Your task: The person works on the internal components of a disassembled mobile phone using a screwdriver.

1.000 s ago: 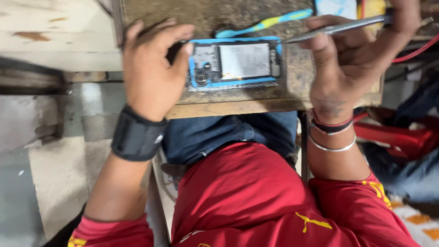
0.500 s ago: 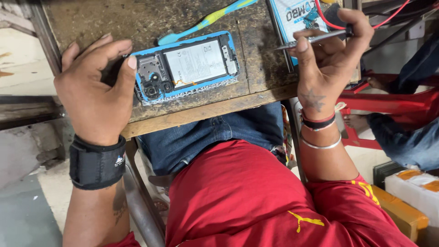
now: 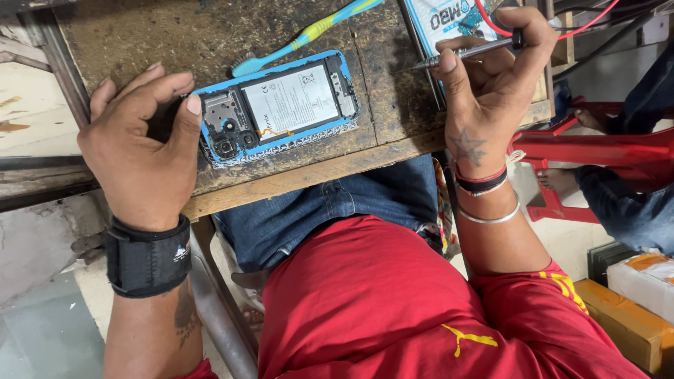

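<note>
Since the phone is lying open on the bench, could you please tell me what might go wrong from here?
The opened phone lies close to the bench's front edge, steadied only at one end by the left hand; a nudge could push it off. Its battery and circuit boards are exposed, so the metal screwdriver in the right hand might slip and scratch or pierce them. The toothbrush touching the phone's far side could get knocked.
</note>
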